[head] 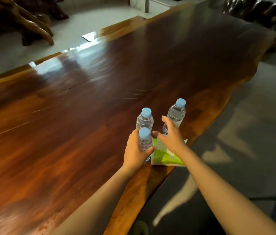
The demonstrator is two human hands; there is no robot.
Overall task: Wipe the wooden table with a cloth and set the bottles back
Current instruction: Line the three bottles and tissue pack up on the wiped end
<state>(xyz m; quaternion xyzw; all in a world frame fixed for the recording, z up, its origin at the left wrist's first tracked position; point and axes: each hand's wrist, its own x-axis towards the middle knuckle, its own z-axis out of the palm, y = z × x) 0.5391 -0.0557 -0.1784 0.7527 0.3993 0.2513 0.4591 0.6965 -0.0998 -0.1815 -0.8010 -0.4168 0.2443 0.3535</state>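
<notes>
Three clear water bottles with light-blue caps stand near the right edge of the long glossy wooden table (83,102). My left hand (134,152) is wrapped around the nearest bottle (145,141). A second bottle (145,118) stands just behind it. My right hand (172,134) hovers with fingers spread in front of the third bottle (176,113), close to it but not gripping it. No cloth is visible.
A green and white tissue box (165,159) lies at the table's right edge, under my right wrist. Grey floor runs along the right side. Carved root-wood furniture (28,22) stands beyond the table at the far left.
</notes>
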